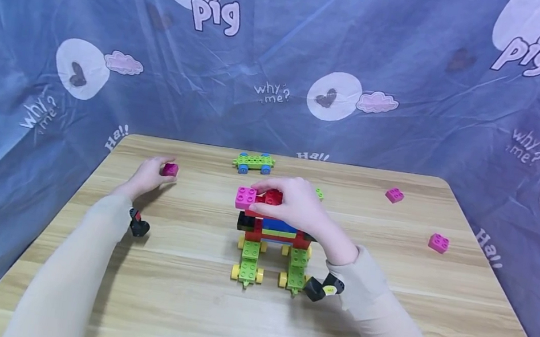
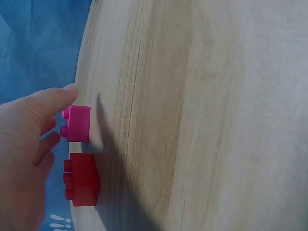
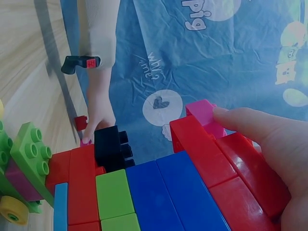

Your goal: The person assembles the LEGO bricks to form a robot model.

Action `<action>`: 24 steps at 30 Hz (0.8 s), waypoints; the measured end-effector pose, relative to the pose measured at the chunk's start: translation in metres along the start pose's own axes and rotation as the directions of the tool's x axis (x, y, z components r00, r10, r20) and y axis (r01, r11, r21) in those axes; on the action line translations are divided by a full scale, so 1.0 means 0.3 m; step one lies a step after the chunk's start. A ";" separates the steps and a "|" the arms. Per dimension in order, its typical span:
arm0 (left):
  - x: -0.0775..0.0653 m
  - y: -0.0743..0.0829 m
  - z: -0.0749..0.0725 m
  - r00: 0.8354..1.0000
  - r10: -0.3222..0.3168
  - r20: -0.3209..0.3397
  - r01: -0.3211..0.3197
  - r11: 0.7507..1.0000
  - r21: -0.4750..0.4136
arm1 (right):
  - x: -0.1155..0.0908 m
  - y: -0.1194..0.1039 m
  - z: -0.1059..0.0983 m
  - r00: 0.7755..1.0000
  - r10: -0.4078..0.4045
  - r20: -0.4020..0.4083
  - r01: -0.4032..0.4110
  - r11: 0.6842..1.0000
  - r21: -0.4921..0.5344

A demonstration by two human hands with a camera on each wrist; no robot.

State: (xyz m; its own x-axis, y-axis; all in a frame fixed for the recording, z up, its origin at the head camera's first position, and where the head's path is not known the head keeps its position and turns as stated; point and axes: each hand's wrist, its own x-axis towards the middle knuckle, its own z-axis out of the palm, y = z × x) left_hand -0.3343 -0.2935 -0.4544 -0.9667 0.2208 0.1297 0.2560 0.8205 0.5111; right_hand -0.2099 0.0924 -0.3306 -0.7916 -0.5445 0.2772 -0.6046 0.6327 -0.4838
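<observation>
At the table's left rear, my left hand [image 1: 147, 175] reaches for a pink brick [image 2: 78, 124], its thumb straight along one side and the other fingers bent behind. A red brick [image 2: 84, 180] stands beside it. My right hand [image 1: 293, 202] is over the top of a built brick figure, pinching a pink brick [image 1: 246, 197] at its left end between thumb and forefinger. Under that hand lie red bricks [image 3: 211, 163], with blue bricks [image 3: 166, 192], a lime brick [image 3: 114, 195] and a black brick [image 3: 109, 148] lower down. The figure stands on green wheeled bases [image 1: 249, 262].
A green wheeled base [image 1: 254, 162] with blue wheels stands at the back. Two pink bricks lie at the right, one farther back [image 1: 394, 195], one nearer [image 1: 438, 243]. A small green brick [image 1: 319, 194] shows behind my right hand. Patterned blue cloth [image 1: 277, 118] surrounds the table.
</observation>
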 end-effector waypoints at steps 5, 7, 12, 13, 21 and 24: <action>0.008 -0.006 0.001 1.000 -0.004 0.028 0.003 1.000 0.025 | 0.002 -0.001 0.000 1.000 0.003 0.001 -0.003 1.000 0.002; 0.010 -0.006 -0.001 0.999 -0.007 0.041 0.006 1.000 0.030 | 0.002 0.000 0.001 1.000 -0.001 -0.003 0.001 1.000 -0.002; 0.019 -0.007 -0.001 0.996 -0.017 0.089 0.013 0.999 0.050 | 0.004 0.003 0.004 0.999 -0.027 -0.019 0.027 1.000 0.000; 0.019 -0.007 -0.001 0.995 -0.019 0.097 0.014 0.998 0.054 | 0.004 0.003 0.004 0.999 -0.031 -0.021 0.031 1.000 0.001; 0.017 -0.009 -0.009 0.994 -0.016 0.110 0.011 0.999 0.041 | 0.004 0.004 0.006 0.999 -0.040 -0.028 0.040 0.999 -0.008; 0.026 -0.013 -0.007 0.990 -0.033 0.134 0.028 0.999 0.042 | 0.003 0.006 0.006 0.998 -0.046 -0.034 0.046 0.999 -0.009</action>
State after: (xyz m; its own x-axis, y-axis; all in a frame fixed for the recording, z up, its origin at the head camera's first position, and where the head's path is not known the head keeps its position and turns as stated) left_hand -0.3429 -0.2960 -0.4535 -0.9650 0.2622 -0.0025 0.2291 0.8478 0.4783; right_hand -0.2116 0.0919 -0.3327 -0.7656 -0.5538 0.3272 -0.6408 0.6123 -0.4631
